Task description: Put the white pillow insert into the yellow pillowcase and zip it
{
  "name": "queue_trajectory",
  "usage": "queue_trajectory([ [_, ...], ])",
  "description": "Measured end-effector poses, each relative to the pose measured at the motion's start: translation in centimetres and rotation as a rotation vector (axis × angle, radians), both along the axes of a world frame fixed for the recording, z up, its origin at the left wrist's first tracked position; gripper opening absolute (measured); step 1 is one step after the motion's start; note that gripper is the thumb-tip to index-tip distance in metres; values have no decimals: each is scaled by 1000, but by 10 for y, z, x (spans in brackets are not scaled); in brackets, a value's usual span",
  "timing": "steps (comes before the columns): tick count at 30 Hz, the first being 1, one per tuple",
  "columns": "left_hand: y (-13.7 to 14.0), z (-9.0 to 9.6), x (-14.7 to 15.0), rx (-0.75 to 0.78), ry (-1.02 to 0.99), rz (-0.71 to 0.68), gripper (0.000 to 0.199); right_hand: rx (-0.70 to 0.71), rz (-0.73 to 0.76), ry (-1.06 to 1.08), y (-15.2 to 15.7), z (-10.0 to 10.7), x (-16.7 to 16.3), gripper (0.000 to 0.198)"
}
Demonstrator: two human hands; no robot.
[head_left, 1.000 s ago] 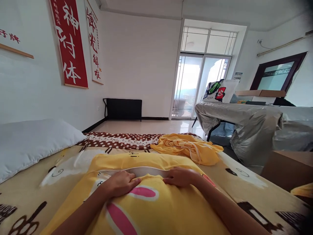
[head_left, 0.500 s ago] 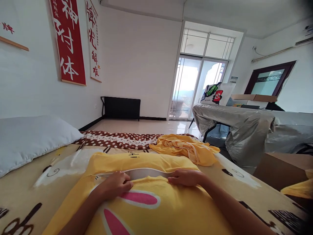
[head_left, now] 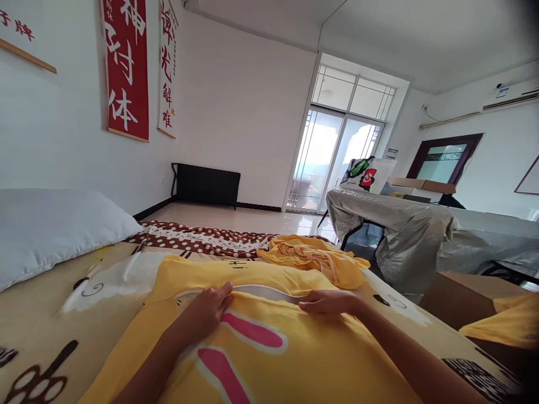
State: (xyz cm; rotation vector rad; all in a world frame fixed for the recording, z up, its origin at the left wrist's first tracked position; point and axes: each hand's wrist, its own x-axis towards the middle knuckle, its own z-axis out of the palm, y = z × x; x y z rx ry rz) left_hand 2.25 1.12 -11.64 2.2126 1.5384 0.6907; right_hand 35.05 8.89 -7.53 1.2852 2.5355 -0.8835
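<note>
A yellow pillowcase (head_left: 303, 353) with pink-and-white, ear-shaped prints lies in front of me on the bed. Across its far part runs a long opening, where a strip of a white pillow (head_left: 265, 292) shows inside. My left hand (head_left: 213, 306) is closed on the near edge of this opening, thumb and fingers pinching the cloth. At the opening's right end, my right hand (head_left: 326, 302) grips the same edge with its fingers bent over the fabric. Most of the pillow is hidden under the yellow cloth.
A crumpled yellow cloth (head_left: 311, 258) lies beyond the pillowcase on the patterned bedspread (head_left: 37, 320). To the left rests a bare white pillow (head_left: 63, 233). At right stand a cardboard box (head_left: 458, 297) and a table under silvery plastic sheeting (head_left: 404, 224).
The near edge of the opening has been drawn up over the white pillow on the left, narrowing the gap. Both hands keep their hold; the camera view has tilted slightly.
</note>
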Motion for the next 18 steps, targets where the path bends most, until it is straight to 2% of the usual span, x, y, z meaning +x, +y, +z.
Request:
queue_trajectory([
  [4,5,-5,-1,24,-45,8,26,-246,-80,259,-2,0,24,53],
  [6,7,-7,0,39,-19,31,24,-275,-146,298,-6,-3,30,49],
  [10,6,-11,7,126,97,103,24,-91,-185,215,-19,-2,28,31],
  [15,3,-19,11,515,229,175,26,43,-187,229,-26,-1,30,28],
  [16,4,-20,11,533,229,194,26,66,-179,222,-26,-3,32,28],
  [18,5,-23,11,466,205,202,27,113,-163,200,-22,-8,36,28],
])
